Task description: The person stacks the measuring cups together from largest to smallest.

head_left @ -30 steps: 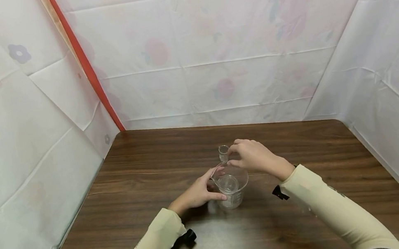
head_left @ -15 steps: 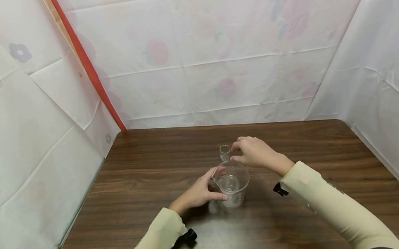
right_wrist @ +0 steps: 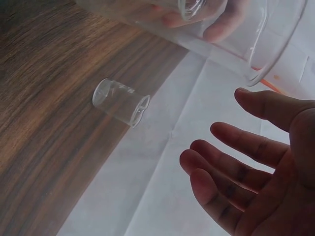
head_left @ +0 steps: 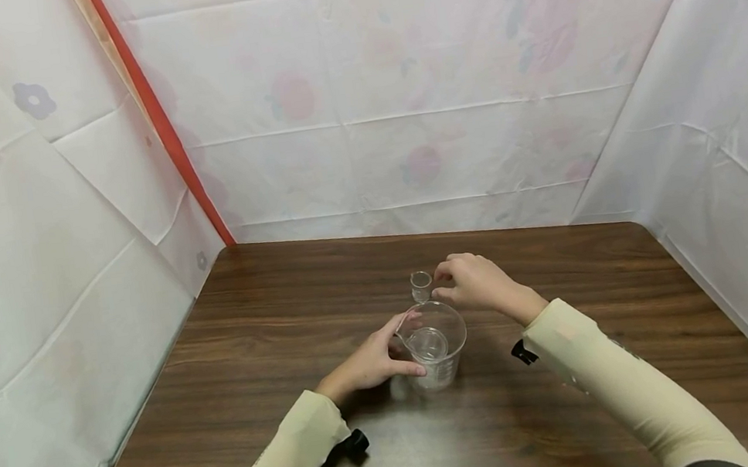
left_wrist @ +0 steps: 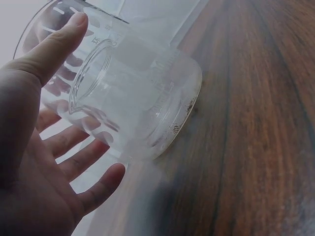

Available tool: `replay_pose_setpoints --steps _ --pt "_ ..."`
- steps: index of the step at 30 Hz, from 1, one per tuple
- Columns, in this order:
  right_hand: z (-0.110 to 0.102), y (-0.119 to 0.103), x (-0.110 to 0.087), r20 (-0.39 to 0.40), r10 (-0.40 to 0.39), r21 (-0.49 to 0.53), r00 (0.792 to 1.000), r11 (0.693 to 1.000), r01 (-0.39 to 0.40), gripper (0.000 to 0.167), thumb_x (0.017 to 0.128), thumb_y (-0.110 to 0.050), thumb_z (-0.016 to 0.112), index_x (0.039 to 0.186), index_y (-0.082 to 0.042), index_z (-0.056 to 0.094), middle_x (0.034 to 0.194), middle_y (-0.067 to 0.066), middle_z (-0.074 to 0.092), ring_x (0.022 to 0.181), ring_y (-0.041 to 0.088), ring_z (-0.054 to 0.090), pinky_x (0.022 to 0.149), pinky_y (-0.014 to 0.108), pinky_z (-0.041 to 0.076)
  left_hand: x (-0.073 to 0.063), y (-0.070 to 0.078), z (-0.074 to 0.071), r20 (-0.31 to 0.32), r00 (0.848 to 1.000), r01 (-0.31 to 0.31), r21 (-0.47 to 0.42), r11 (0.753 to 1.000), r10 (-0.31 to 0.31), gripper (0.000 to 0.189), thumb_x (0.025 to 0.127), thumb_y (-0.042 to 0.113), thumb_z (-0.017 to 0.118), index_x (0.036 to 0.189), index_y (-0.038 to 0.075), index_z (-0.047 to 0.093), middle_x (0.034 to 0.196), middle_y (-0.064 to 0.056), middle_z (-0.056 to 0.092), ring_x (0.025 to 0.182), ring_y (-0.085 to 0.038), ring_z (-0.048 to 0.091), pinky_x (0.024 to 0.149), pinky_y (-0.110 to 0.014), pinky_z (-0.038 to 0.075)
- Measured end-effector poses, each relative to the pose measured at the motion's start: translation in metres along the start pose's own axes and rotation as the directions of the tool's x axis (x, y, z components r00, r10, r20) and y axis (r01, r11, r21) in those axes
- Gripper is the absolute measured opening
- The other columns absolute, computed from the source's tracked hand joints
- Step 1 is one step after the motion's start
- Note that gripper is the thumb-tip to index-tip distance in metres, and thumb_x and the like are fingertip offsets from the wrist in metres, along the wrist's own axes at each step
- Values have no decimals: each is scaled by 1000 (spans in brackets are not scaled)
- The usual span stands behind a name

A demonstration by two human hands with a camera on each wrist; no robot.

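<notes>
A large clear glass beaker [head_left: 456, 344] stands upright on the table, a smaller beaker [head_left: 428, 344] sitting inside it. My left hand [head_left: 372, 360] holds the large beaker from the left, the thumb on the near side and the fingers round the far side. In the left wrist view, the thumb [left_wrist: 59, 46] lies along the printed glass. A tiny beaker [head_left: 420, 288] stands just behind the large one. To its right, my right hand [head_left: 478, 284] hovers with loosely bent fingers. The right wrist view has nothing in that hand [right_wrist: 256, 157], apart from the tiny beaker [right_wrist: 118, 102].
The brown wooden table [head_left: 254, 342] reaches back to a pale patterned cloth [head_left: 430, 63] hung behind it. Similar cloth hangs along the left and right sides. A red strip [head_left: 156, 112] runs down the back left corner.
My right hand has drawn slightly up and to the right, away from the large beaker's rim. The left hand stays on the large beaker, and the tiny beaker stands where it was.
</notes>
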State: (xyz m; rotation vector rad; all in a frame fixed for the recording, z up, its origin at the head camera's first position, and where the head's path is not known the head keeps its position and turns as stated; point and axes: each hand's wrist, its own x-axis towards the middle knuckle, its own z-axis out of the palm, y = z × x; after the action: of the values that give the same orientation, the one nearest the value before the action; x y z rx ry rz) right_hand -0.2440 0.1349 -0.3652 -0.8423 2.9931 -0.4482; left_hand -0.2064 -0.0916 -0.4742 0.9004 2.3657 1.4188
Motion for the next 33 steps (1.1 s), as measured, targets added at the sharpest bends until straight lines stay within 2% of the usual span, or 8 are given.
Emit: replay_pose_setpoints --steps 6,14,24,33 --pt "3 5 3 2 21 12 1000 1000 -21 29 90 -29 69 109 -6 70 105 10 70 95 25 66 83 43 54 0 0 2 1 1000 2 -15 1000 -2 88 80 24 81 152 18 30 150 -3 46 134 -24 47 98 -45 49" --pt "6 8 8 5 40 25 999 999 -40 31 90 -29 70 110 -5 70 104 11 71 95 24 67 83 43 54 0 3 1 -4 1000 12 -4 1000 -12 87 79 27 82 151 19 33 149 -2 47 130 -22 51 96 -39 50" --pt "11 10 13 8 40 29 999 999 -40 34 89 -30 70 111 -4 70 103 10 70 93 25 66 82 43 54 0 2 0 4 1000 18 -20 1000 -18 87 80 26 81 151 19 32 149 -2 47 133 -22 48 98 -44 49" --pt "16 11 17 11 49 23 999 999 -49 31 89 -32 70 109 -8 70 100 8 68 91 24 65 80 42 53 0 0 1 1 1000 19 -8 1000 -19 86 80 26 81 151 20 32 149 -1 46 131 -22 49 99 -42 49"
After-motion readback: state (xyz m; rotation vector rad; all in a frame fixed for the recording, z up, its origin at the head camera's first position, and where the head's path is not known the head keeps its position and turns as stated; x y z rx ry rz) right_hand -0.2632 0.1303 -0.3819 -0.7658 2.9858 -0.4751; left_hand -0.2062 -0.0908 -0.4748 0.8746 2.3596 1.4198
